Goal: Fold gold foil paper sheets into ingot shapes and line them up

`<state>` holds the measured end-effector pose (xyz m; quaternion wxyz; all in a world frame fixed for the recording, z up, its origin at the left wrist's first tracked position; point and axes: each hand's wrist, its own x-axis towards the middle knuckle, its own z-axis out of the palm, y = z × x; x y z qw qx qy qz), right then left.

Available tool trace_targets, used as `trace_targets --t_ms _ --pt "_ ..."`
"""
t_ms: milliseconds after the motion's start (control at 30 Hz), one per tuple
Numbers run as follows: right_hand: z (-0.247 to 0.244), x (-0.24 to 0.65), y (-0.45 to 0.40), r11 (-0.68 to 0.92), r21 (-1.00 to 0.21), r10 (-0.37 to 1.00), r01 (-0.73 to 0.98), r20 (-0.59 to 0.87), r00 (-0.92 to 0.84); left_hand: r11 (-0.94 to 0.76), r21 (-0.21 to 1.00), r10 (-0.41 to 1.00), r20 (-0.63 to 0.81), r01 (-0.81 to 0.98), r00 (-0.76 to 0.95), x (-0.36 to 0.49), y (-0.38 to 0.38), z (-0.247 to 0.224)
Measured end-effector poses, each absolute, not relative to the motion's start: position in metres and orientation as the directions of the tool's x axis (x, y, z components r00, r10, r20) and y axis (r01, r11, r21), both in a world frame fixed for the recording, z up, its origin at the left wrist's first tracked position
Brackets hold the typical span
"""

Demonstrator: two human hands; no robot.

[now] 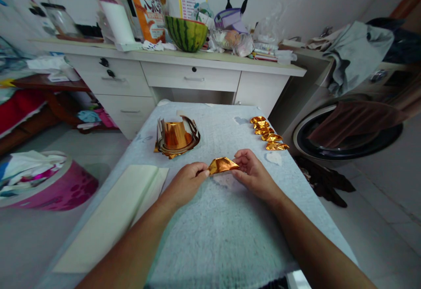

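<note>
A folded piece of gold foil paper [222,165] is held between both hands above the cloth-covered table. My left hand [190,180] pinches its left tip, and the fingers of my right hand [252,173] close on its right tip. Behind my left hand, a curled stack of gold sheets [176,136] stands on the cloth. Several folded gold pieces [271,136] lie in a row at the right back of the table.
Cream paper sheets [113,210] lie along the table's left side. A pink bin [74,186] stands on the floor to the left. Beyond the table is a white desk [194,72] with a watermelon-patterned bowl [187,34]; a washing machine [309,83] stands at right.
</note>
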<state>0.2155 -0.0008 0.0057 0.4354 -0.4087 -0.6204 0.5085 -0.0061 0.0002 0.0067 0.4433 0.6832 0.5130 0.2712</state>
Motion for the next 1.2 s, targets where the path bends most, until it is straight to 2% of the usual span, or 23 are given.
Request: trace_targets --t_ms 133,267,467,733,1000,1200 --pt "0.0 0.214 0.002 0.18 -0.972 0.958 0.15 0.139 -0.25 -0.097 0.919 0.964 -0.009 0.383 0.266 -0.005 0.0 0.001" --pt "-0.004 0.213 0.004 0.153 -0.983 0.963 0.1 0.126 -0.238 -0.142 0.927 0.966 0.053 0.347 0.253 -0.004 -0.001 0.001" --pt "-0.003 0.211 0.003 0.131 -0.987 0.964 0.089 0.106 -0.244 -0.2 0.872 0.968 0.104 0.448 0.23 0.0 -0.003 0.011" --pt "-0.003 0.21 0.002 0.113 -0.991 0.962 0.075 0.09 -0.256 -0.214 0.863 0.965 0.113 0.457 0.237 0.001 -0.004 0.013" --pt "-0.006 0.209 0.001 0.159 -0.974 0.962 0.159 0.117 -0.246 -0.226 0.82 0.963 0.108 0.526 0.246 -0.001 -0.004 0.012" --pt "-0.005 0.207 -0.001 0.2 -0.943 0.963 0.265 0.138 -0.233 -0.329 0.704 0.943 0.208 0.629 0.259 0.001 -0.004 0.01"
